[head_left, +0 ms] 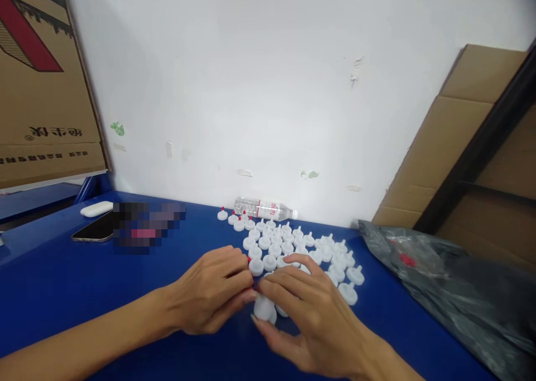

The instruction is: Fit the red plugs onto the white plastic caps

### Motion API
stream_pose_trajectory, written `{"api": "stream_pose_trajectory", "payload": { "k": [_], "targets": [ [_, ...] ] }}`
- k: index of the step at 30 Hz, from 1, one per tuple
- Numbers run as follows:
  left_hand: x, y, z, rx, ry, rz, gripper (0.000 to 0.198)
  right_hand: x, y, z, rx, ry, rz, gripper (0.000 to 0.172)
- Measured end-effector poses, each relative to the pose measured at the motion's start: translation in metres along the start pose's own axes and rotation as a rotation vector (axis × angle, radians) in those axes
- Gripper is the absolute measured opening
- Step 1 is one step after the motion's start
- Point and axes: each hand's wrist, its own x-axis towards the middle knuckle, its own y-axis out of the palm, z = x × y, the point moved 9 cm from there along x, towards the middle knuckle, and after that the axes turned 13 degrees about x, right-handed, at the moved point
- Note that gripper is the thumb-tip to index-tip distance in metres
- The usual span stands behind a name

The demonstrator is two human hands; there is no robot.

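My right hand (pixel 307 305) grips a white plastic cap (pixel 264 309) with a wide round base, its thumb below and fingers above. My left hand (pixel 211 292) is closed, its thumb and fingertips meeting that cap's far end. Bits of red show at the left fingertips, looking like small red tip caps; the fingers mostly hide them. Beyond both hands stand many white spouted caps (pixel 275 249) on the blue table, some partly covered by my right hand. Several at the far left of the group, such as this white cap (pixel 222 215), bear red tips.
A clear plastic bottle (pixel 268 208) lies along the wall behind the caps. At left are a phone (pixel 94 228) and a white oblong case (pixel 96 208). A dark plastic bag (pixel 452 297) with a clear bag of red pieces (pixel 407 260) covers the right side. Cardboard (pixel 46 102) stands at left.
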Motion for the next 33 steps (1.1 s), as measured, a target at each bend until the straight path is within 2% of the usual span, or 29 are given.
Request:
{"api": "stream_pose_trajectory", "payload": {
  "k": [3,5,9,11,15,18,22,24,26,28,30,33],
  "targets": [
    [0.001,0.001,-0.002,-0.021,0.051,0.024,0.023,0.001,-0.007,0.0,-0.063,-0.045,0.0,0.02],
    [0.003,0.0,-0.002,-0.053,0.027,0.017,0.023,0.002,-0.013,0.002,-0.113,-0.09,-0.001,0.022],
    [0.004,0.001,0.011,-0.21,-0.216,-0.032,0.028,0.003,-0.021,0.002,-0.219,-0.137,0.011,0.024],
    [0.002,0.006,0.014,-0.234,-0.272,-0.02,0.028,0.002,-0.02,-0.001,-0.244,-0.136,0.027,0.023],
    [-0.002,0.014,0.009,-0.131,-0.162,0.063,0.018,-0.004,-0.007,-0.008,-0.199,-0.106,0.083,0.024],
    [-0.003,0.017,0.008,-0.127,-0.149,0.116,0.018,-0.004,0.0,-0.006,-0.143,-0.085,0.066,0.022],
    [0.001,0.006,0.001,-0.212,-0.122,0.063,0.027,0.0,-0.004,0.006,-0.156,-0.129,0.017,0.021],
    [0.0,0.001,0.012,-0.279,-0.215,0.041,0.033,0.0,-0.013,0.004,-0.213,-0.15,-0.006,0.022],
    [-0.007,-0.002,0.038,-0.319,-0.413,0.012,0.039,-0.004,-0.028,-0.007,-0.283,-0.134,-0.036,0.027],
    [-0.018,-0.003,0.067,-0.268,-0.609,0.004,0.043,-0.009,-0.045,-0.025,-0.349,-0.067,-0.081,0.033],
    [-0.025,-0.002,0.085,-0.148,-0.669,0.042,0.043,-0.015,-0.063,-0.046,-0.41,0.028,-0.143,0.032],
    [-0.033,0.012,0.101,-0.047,-0.722,0.176,0.033,-0.022,-0.082,-0.07,-0.448,0.183,-0.223,0.025]
  ]
}}
